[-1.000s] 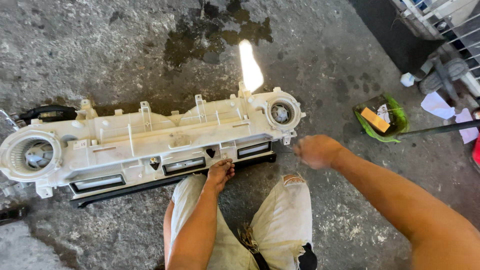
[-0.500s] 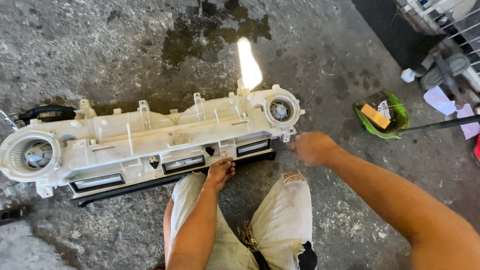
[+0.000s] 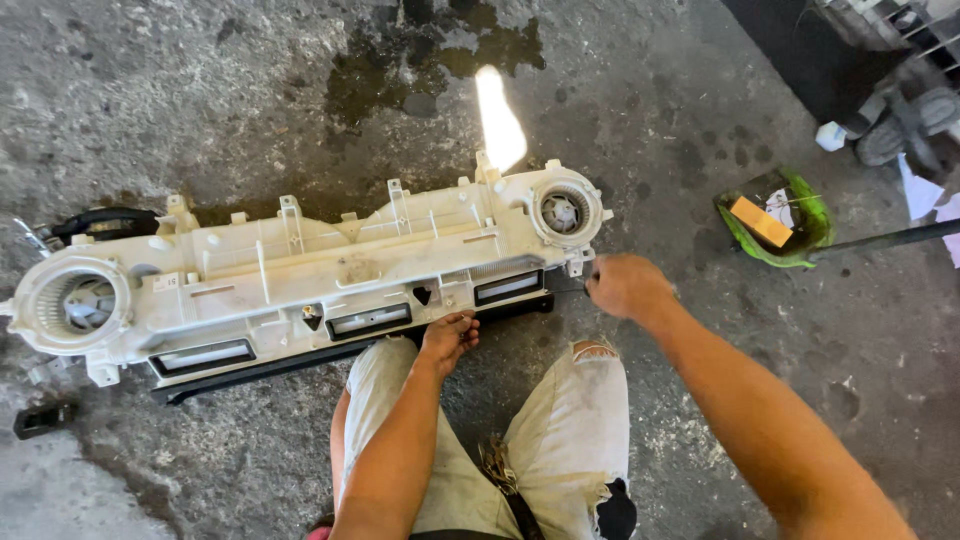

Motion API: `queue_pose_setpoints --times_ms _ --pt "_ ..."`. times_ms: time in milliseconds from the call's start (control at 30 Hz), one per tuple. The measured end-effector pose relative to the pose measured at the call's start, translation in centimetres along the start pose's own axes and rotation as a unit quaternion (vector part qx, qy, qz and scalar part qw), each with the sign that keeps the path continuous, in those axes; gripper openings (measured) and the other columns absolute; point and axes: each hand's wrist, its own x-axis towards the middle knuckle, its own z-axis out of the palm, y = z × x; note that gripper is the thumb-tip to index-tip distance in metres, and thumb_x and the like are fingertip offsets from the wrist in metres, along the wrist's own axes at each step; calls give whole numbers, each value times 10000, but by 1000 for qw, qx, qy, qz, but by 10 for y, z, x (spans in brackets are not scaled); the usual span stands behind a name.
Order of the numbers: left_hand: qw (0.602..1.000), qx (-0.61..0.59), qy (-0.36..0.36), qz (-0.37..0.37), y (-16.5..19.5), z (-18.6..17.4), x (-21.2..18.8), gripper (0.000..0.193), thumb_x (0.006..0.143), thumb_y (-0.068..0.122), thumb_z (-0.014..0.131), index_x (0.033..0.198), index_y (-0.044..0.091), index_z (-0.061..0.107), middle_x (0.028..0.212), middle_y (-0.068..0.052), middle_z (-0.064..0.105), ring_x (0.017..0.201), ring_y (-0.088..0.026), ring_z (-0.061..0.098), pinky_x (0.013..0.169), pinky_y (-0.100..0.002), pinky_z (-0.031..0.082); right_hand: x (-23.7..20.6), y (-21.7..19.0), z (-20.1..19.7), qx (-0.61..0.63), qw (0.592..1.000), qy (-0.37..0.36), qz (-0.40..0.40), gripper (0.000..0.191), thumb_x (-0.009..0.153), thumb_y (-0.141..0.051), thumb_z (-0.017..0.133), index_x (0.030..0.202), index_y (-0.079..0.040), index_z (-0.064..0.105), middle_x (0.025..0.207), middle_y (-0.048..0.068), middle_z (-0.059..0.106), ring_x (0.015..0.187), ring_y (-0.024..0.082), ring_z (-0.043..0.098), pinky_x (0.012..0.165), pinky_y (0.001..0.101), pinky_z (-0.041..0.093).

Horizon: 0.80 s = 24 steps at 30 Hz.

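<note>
A long white plastic blower housing [image 3: 330, 270] lies on the concrete floor, with a round fan cage at each end, the left [image 3: 75, 300] and the right [image 3: 562, 210]. It rests on a black strip. My left hand [image 3: 450, 335] presses its curled fingers against the housing's lower front edge, between two rectangular vents. My right hand [image 3: 625, 285] is closed in a fist at the housing's right end, just below the right fan cage, around a thin dark tool shaft [image 3: 572, 291] that points at the housing corner. My knees in pale torn trousers sit below.
A green dish [image 3: 775, 225] holding an orange block and scraps sits on the floor at right, with a dark rod [image 3: 885, 240] next to it. Grey machine parts lie at the top right. A dark wet stain spreads behind the housing. A small black piece [image 3: 42, 418] lies at lower left.
My right hand has crept slightly left and up, closer to the housing's right end. My left hand and the housing have stayed in place.
</note>
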Motion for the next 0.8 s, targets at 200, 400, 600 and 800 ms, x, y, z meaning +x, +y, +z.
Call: queue_pose_setpoints --times_ms 200,400,600,800 --pt "1000 19 -1 12 -6 28 -18 175 956 238 720 1020 76 697 870 -39 684 722 -141 618 686 -327 571 -7 -3 -15 65 991 -3 118 419 901 -381 622 1073 -16 733 1136 234 690 1087 427 660 942 527 540" --pt "998 -4 37 52 0 47 -52 231 939 322 745 902 105 673 774 -5 614 637 -129 544 591 -315 506 -125 -6 31 155 981 96 72 406 980 -462 545 1197 -140 664 973 180 753 916 398 728 822 519 568" --pt "996 20 50 76 9 91 -48 256 940 331 739 863 108 641 730 -6 604 601 -137 522 563 -327 482 -198 5 95 401 891 209 25 367 884 -391 707 1124 -115 730 949 161 780 863 318 758 763 404 585" --pt "996 -39 25 70 -9 136 -33 245 952 343 721 860 129 644 728 10 589 593 -125 510 547 -327 468 -219 34 119 439 874 194 77 383 879 -384 701 1151 -115 731 904 135 789 782 252 760 735 376 584"
